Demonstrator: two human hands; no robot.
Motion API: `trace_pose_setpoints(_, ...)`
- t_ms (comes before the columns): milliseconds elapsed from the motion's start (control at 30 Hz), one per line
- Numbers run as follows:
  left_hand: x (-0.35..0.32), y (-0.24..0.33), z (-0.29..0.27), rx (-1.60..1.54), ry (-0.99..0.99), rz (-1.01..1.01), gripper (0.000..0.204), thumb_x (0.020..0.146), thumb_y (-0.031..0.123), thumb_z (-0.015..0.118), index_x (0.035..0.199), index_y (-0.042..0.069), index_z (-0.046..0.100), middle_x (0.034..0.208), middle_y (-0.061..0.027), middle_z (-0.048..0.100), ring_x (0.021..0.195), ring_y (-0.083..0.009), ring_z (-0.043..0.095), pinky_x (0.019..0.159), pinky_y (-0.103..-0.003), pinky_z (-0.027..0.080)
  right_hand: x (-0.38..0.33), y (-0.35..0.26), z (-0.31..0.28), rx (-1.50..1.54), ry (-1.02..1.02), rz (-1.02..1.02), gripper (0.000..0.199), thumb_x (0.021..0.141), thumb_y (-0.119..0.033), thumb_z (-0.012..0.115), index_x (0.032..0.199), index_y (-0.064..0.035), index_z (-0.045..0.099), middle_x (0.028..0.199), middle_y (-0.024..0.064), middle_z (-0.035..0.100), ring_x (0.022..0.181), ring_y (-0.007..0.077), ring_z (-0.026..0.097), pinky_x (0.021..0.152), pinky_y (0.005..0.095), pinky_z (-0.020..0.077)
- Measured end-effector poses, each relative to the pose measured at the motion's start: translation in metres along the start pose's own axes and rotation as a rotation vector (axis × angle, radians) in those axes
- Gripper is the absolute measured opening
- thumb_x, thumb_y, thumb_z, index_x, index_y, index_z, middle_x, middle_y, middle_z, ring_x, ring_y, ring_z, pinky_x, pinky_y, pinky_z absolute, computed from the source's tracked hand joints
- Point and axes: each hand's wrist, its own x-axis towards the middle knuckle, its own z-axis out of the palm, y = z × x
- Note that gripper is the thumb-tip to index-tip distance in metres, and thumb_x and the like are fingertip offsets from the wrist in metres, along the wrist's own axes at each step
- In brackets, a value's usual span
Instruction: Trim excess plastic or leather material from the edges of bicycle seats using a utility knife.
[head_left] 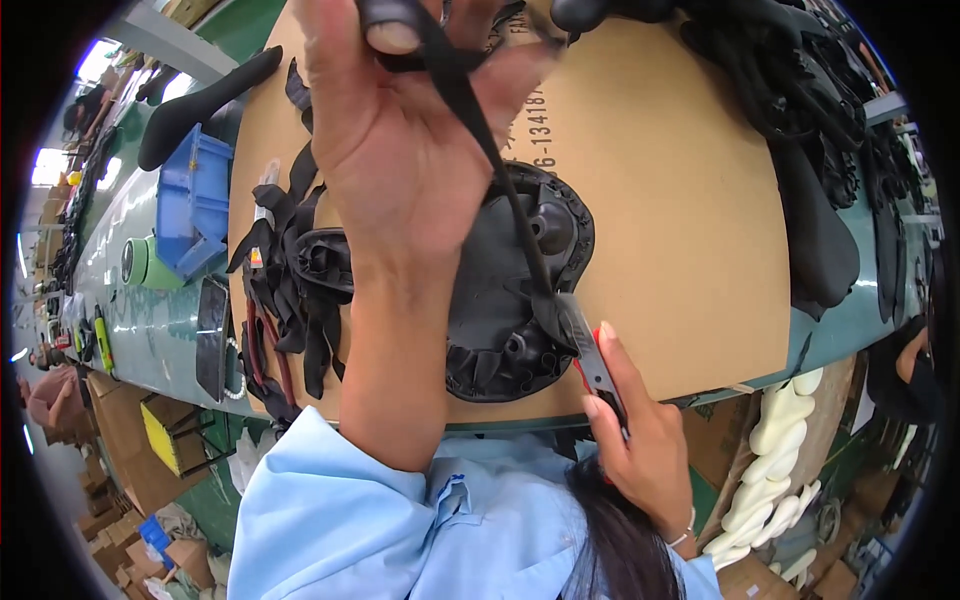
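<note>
My left hand [400, 150], raised with the palm toward me, grips a black strap [512, 205]. The strap runs taut down to the lower right edge of a black padded, moulded piece [485, 285] lying on cardboard. Its rim is gathered, and two raised round knobs show on its inner side. My right hand [645, 445] is closed around a utility knife [592, 365] with red parts on its handle. The blade is out and lies at the foot of the strap, beside the piece's edge. My left forearm hides part of the piece's left side.
A cardboard sheet [690, 230] covers much of the green table. Black straps [315, 330] lie heaped at left, near a blue bin [195, 205], a green round container [150, 264] and a phone [212, 338]. Black padded pieces [815, 230] pile up at right.
</note>
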Motion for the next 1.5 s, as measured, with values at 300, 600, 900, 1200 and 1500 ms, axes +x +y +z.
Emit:
trace_pose_setpoints(300, -0.059, 0.015, -0.033, 2.204, -0.928, -0.002, 0.02, 0.066, 0.013, 0.073, 0.082, 0.009, 0.06, 0.07, -0.0034, 0.052, 0.087, -0.0254, 0.054, 0.073, -0.037, 0.041, 0.035, 0.008, -0.032, -0.345, -0.085, -0.061, 0.048, 0.087, -0.017, 0.062, 0.135, -0.0214, 0.055, 0.07, 0.0118, 0.065, 0.054, 0.0284, 0.059, 0.053, 0.0362, 0.0448)
trace_pose_setpoints(600, -0.04, -0.009, -0.068, 1.752, -0.287, 0.616, 0.01, 0.058, 0.009, 0.065, 0.059, 0.004, 0.056, 0.068, -0.006, 0.05, 0.076, -0.0259, 0.048, 0.07, -0.037, 0.036, -0.018, 0.005, -0.001, 0.088, -0.027, 0.21, 0.054, 0.089, -0.011, 0.059, 0.141, -0.009, 0.045, 0.089, 0.0175, 0.068, 0.052, 0.0275, 0.061, 0.053, 0.0351, 0.0487)
trace_pose_setpoints(900, -0.062, 0.031, -0.05, 1.185, 0.412, -0.504, 0.027, 0.094, 0.019, 0.057, 0.101, -0.005, 0.068, 0.104, -0.003, 0.063, 0.093, -0.0123, 0.052, 0.078, -0.024, 0.04, 0.003, 0.012, -0.027, -0.288, 0.147, -0.028, 0.053, 0.085, -0.01, 0.062, 0.137, -0.0161, 0.053, 0.088, 0.0147, 0.07, 0.064, 0.0308, 0.065, 0.058, 0.0393, 0.0495)
trace_pose_setpoints(1200, -0.078, 0.03, -0.028, 0.883, -0.15, -0.685, 0.037, 0.1, 0.026, 0.033, 0.091, -0.002, 0.056, 0.08, -0.0085, 0.056, 0.067, -0.0149, 0.054, 0.066, -0.028, 0.044, 0.043, 0.006, -0.059, -0.57, -0.322, -0.303, 0.06, 0.083, -0.014, 0.066, 0.139, -0.0277, 0.05, 0.058, 0.0069, 0.049, 0.047, 0.0258, 0.051, 0.048, 0.0383, 0.0409)
trace_pose_setpoints(1500, -0.051, 0.046, -0.009, 0.134, -0.005, -0.259, 0.042, 0.098, 0.042, 0.05, 0.074, 0.009, 0.051, 0.056, 0.0031, 0.036, 0.044, -0.0054, 0.035, 0.045, -0.023, 0.03, -0.034, -0.047, -0.041, -0.639, -0.222, 0.103, 0.061, 0.087, -0.017, 0.063, 0.145, -0.0154, 0.042, 0.056, 0.009, 0.051, 0.044, 0.0271, 0.052, 0.043, 0.0401, 0.0387)
